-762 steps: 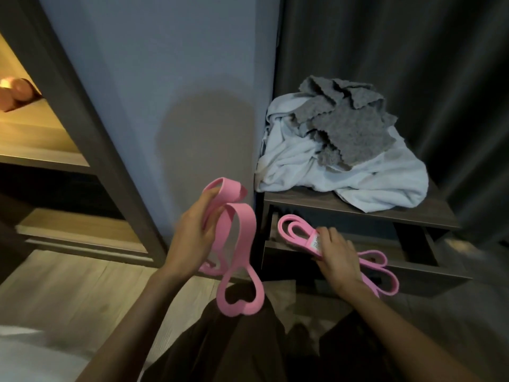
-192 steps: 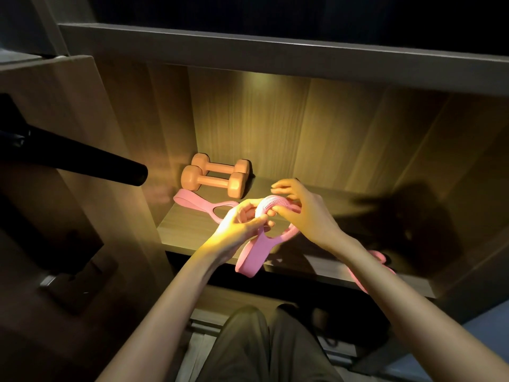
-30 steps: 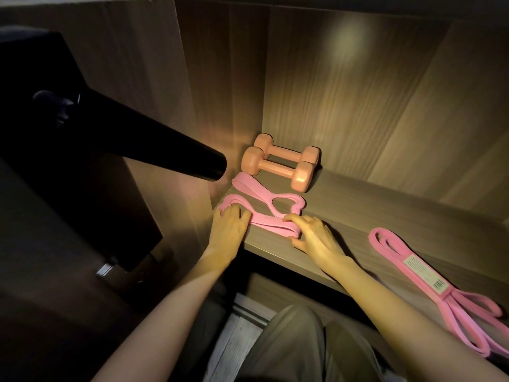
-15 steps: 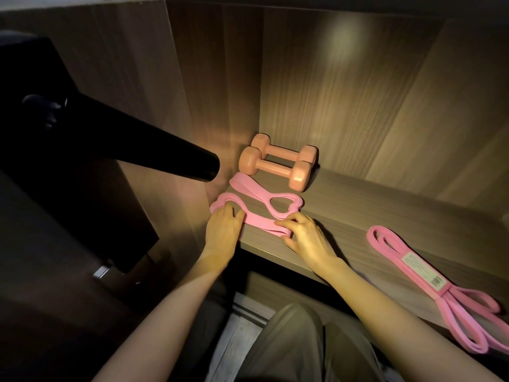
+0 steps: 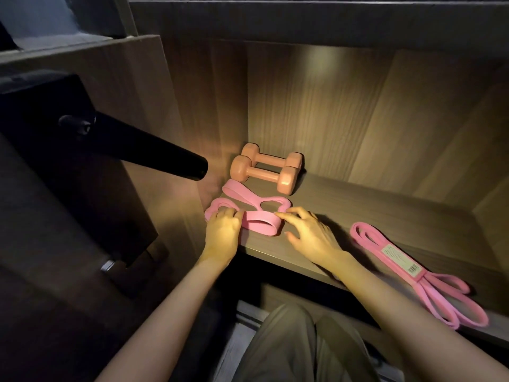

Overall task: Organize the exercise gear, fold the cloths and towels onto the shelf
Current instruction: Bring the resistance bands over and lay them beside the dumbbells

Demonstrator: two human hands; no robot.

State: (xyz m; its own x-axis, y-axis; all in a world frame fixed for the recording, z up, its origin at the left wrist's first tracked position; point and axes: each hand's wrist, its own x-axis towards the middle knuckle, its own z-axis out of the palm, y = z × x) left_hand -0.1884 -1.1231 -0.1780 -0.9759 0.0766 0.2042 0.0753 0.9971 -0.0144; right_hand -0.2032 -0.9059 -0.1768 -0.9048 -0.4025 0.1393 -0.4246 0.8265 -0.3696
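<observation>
Long band (image 5: pixel 399 260) lies on the right of the wooden shelf (image 5: pixel 358 216). It is doubled into thin pink strands bound by a paper label. Its long axis runs from the back left to the front right, and its free loops fan out at the front-right end. It looks light and floppy, so the labelled middle, where the strands are bound, is probably the best place to hold it.

Dumbbells (image 5: pixel 264 172) sit side by side in the back-left corner. Their bars are parallel and run left to right, angled slightly toward the front. They look rigid, and the bar is the place to grip them.

Rear band (image 5: pixel 242 195), wide and flat, lies just in front of the dumbbells. It points from the left wall rightward and ends in a heart-shaped loop.

Front band (image 5: pixel 263 223), of the same kind, lies along the shelf's front-left edge. Its long axis runs left to right, and it touches the rear band. It is soft, rubbery and likely springy, so it may uncurl unless it is pressed flat at both ends.

Left hand (image 5: pixel 221 232) rests on the front band's left loop with its fingers bent down onto it. It cannot be told whether they pinch or only press. Right hand (image 5: pixel 311 235) is spread open, its fingertips at the band's right end.
</observation>
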